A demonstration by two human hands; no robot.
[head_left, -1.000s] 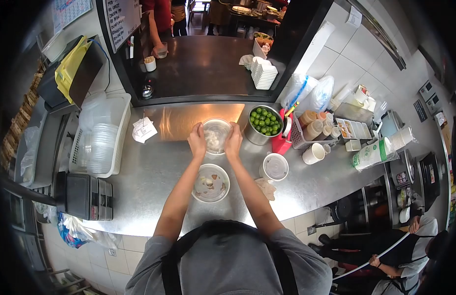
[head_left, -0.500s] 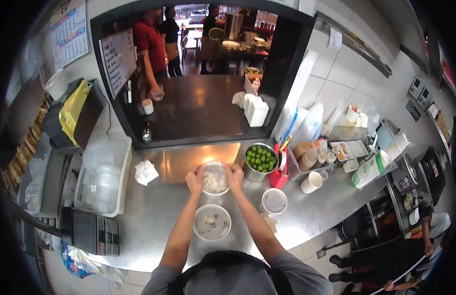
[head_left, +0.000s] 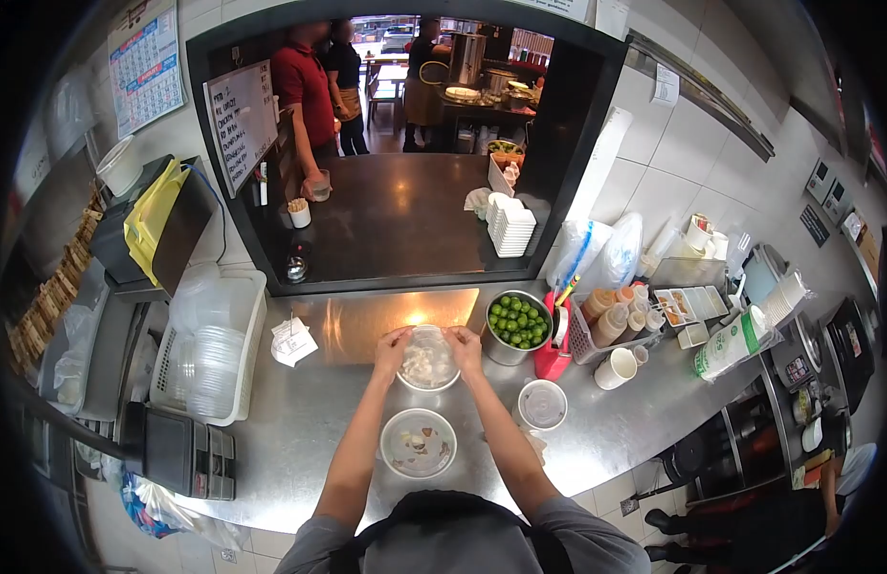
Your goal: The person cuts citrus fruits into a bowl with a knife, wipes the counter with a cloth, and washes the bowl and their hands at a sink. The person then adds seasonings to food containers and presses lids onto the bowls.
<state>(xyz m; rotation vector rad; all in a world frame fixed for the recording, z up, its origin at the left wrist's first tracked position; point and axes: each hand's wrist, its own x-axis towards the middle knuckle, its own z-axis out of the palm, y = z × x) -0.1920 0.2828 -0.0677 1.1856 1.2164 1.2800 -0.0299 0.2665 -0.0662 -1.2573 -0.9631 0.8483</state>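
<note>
A white round takeout bowl [head_left: 428,386] with pale food inside stands on the steel counter in front of me. Over it is a clear plastic lid [head_left: 430,346]; whether it is fully seated, I cannot tell. My left hand [head_left: 392,352] pinches the lid's far left edge. On the far right edge, the fingers of my right hand [head_left: 465,348] are closed in the same way. Nearer to me stands a second lidded bowl [head_left: 419,444] with pieces of food showing through its lid. A smaller lidded tub [head_left: 541,406] stands beside my right forearm.
Green limes [head_left: 517,322] fill a metal pot right of my hands, beside a red container [head_left: 553,360]. Sauce bottles [head_left: 611,323] and a paper cup [head_left: 616,368] stand farther right. Left are a paper slip [head_left: 292,342] and a basket of plastic lids [head_left: 206,364]. People stand beyond the pass-through.
The whole view has shifted slightly, so the counter appears a little farther right and lower. Both hands stay at the far bowl's lid edge. The co-worker at lower right shows less.
</note>
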